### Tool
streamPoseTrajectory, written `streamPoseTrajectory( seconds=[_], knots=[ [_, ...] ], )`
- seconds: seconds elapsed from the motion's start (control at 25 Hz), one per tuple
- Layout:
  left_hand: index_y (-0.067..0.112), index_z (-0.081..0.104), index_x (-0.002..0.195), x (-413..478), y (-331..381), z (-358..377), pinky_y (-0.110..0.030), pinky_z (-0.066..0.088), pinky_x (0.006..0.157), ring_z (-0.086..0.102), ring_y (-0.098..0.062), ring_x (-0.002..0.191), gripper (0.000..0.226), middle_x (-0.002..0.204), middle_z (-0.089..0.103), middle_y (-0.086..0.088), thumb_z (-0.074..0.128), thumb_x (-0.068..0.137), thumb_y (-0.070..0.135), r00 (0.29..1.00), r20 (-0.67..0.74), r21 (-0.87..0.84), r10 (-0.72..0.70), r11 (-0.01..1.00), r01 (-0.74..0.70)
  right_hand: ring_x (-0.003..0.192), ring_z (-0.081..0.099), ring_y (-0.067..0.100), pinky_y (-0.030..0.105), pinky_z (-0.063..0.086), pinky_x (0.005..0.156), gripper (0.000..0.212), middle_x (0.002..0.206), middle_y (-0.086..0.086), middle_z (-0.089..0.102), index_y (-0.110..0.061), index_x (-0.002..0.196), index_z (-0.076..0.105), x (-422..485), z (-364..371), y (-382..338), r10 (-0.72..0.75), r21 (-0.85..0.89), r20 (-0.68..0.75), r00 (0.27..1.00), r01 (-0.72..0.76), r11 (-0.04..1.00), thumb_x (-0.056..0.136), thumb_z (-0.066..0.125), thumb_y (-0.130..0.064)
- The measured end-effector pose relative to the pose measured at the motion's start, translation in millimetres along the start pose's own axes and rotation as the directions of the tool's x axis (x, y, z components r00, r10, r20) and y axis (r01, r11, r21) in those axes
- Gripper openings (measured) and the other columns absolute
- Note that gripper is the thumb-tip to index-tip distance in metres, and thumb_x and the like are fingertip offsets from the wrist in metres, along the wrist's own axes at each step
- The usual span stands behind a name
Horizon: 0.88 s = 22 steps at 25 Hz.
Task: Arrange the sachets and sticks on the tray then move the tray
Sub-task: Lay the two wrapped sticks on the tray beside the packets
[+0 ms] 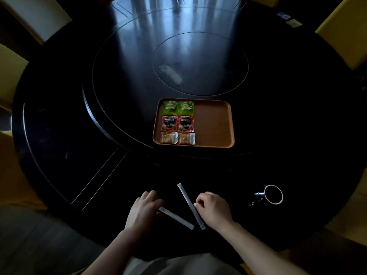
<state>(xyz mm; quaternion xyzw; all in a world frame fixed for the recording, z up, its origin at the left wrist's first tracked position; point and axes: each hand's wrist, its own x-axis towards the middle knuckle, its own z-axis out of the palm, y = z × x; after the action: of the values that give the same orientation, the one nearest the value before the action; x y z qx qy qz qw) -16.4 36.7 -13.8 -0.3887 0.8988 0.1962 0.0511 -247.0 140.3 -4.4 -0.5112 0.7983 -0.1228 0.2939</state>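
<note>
A brown tray (214,124) lies on the dark round table. Its left half holds two green tea sachets (178,108), two red coffee sachets (178,124) and two tan sugar sachets (178,138) in neat rows; its right half is bare. Two white paper-wrapped sticks lie on the table near me. My left hand (146,208) rests with its fingers curled over the end of the left stick (176,218). My right hand (213,208) pinches the middle of the right stick (189,203), which still lies on the table.
A dark mug (273,194) with a white rim stands to the right of my right hand. A clear wrapper (170,73) lies on the table's raised centre disc. Yellow chairs (345,30) ring the table.
</note>
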Motion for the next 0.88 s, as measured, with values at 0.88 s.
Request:
streamPoseTrajectory(
  seconds=[0.88],
  knots=[
    [0.025,0.059,0.067,0.1,-3.9,8.3,-0.03,0.048,0.053,0.058,-0.016,0.061,0.021,0.065,0.057,0.007,0.08,0.067,0.025,0.982,0.023,0.258,0.187,0.948,-0.187,0.092,0.067,0.028,0.035,0.044,0.065,0.015,0.101,0.006,0.068,-0.015,0.099,0.061,-13.9,12.8,-19.1,0.036,-0.258,0.029,0.999,-0.027,0.966,0.094,0.057,-0.029]
  ],
)
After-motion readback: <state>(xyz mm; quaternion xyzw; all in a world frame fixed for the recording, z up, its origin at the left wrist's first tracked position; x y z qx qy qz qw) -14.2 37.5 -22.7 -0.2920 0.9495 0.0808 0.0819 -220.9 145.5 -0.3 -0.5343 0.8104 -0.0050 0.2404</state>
